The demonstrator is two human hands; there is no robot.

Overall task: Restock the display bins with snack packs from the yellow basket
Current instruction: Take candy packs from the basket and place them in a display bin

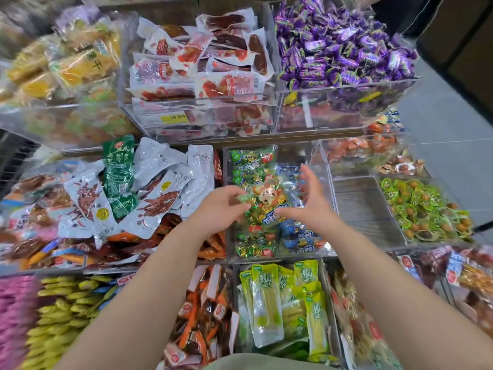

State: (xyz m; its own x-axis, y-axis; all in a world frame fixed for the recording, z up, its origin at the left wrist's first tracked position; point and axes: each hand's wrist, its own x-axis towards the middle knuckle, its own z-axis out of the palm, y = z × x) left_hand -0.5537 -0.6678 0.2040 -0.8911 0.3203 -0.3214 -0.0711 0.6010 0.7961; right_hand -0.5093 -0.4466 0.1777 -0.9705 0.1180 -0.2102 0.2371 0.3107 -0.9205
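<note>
A glossy, crinkled snack pack [266, 201], clear film printed with a cartoon face over gold and green foil, is held between both hands above a clear acrylic bin [326, 188] in the middle tier of the display. The left hand [221, 206] pinches the pack's left edge with curled fingers, while the right hand [309, 204] cups its right side, thumb under the lower corner and fingers spread upward. Beneath it the bin holds more of the same shiny packs in green [249, 158] and blue [298, 241] (the blue ones are partly hidden by the right hand). Just to the right is a bin with a bare ridged floor [365, 209], then round green-rimmed sweets [424, 209]. To the left lie flat silver and green vacuum pouches [149, 188]. Below stand tall yellow-green pouches [280, 303]; above, red-and-white sachets [202, 62] and twisted purple candy wrappers [344, 46].
</note>
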